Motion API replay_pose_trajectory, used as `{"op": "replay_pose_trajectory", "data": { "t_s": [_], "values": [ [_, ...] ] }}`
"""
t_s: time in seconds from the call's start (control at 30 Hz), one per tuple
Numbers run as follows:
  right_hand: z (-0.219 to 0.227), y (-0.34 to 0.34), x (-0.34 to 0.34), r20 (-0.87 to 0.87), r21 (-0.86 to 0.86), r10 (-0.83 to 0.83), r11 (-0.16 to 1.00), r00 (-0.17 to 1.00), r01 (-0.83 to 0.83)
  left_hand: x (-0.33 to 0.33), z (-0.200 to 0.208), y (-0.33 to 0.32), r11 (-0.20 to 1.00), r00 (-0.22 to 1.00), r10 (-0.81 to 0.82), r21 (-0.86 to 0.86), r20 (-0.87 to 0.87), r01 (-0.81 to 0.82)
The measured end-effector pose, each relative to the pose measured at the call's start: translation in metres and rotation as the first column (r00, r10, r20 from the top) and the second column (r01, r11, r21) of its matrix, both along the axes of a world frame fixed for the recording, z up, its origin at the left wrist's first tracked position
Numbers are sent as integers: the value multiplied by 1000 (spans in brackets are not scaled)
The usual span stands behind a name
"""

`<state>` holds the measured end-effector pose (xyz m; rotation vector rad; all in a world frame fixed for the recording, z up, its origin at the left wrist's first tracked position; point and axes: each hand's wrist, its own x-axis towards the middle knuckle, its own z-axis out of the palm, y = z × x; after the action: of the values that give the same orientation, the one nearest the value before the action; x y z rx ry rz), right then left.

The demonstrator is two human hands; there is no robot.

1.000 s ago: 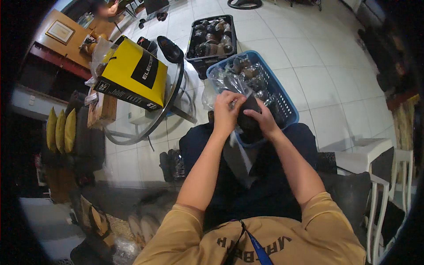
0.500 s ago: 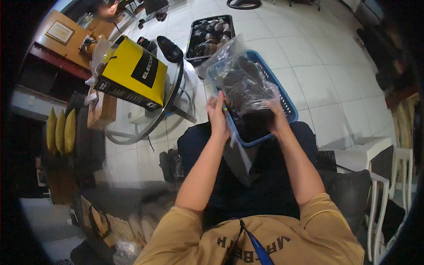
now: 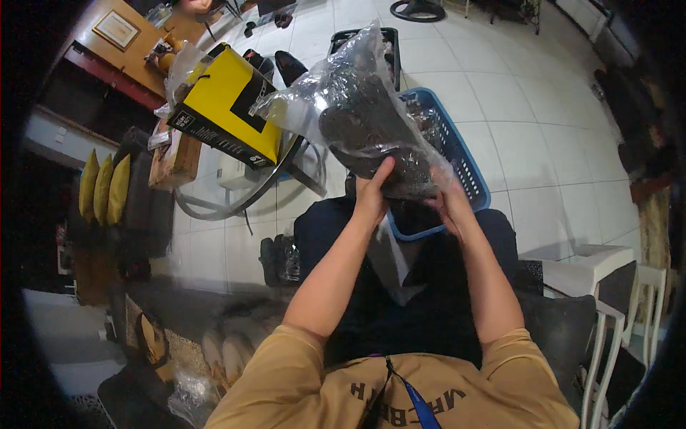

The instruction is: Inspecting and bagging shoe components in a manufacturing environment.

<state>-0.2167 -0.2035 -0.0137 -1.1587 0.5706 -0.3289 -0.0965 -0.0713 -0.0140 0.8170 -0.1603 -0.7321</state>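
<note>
Transparent, crinkled plastic bag (image 3: 368, 132) with dark contents is held above the blue, perforated plastic basket (image 3: 468, 166), its near end pinched by the left hand (image 3: 370, 196), thumb on top, and gripped in the right hand's (image 3: 455, 205) curled fingers.

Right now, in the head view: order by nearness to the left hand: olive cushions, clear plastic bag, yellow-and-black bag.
1. Clear plastic bag: in the left hand.
2. Yellow-and-black bag: ahead, to the left.
3. Olive cushions: far left, beyond the yellow-and-black bag.
</note>
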Motion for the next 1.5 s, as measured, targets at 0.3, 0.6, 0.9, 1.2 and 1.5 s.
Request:
{"op": "replay_pose_trajectory", "data": {
  "t_s": [0.3,0.6,0.9,1.2,1.5],
  "values": [
    [2,18,-2,382,651,117,670,917,-356,-9,13,8,957,794,-10,237,608,-170],
    [34,8,-30,28,-833,117,552,993,-42,-7,26,28,869,125,-400,419,908,-263],
    [-26,-3,-33,315,-662,134,741,940,116,2,10,27,886,-177,-353,268,919,-378],
    [-6,-1,-19,524,-463,215,884,824,63,11,-24,31,660,205,-405,440,891,-609],
    [-21,-6,-16,314,-858,172,473,934,201,-15,0,33,652,-307,-751,589,584,-476]
  ]
}}
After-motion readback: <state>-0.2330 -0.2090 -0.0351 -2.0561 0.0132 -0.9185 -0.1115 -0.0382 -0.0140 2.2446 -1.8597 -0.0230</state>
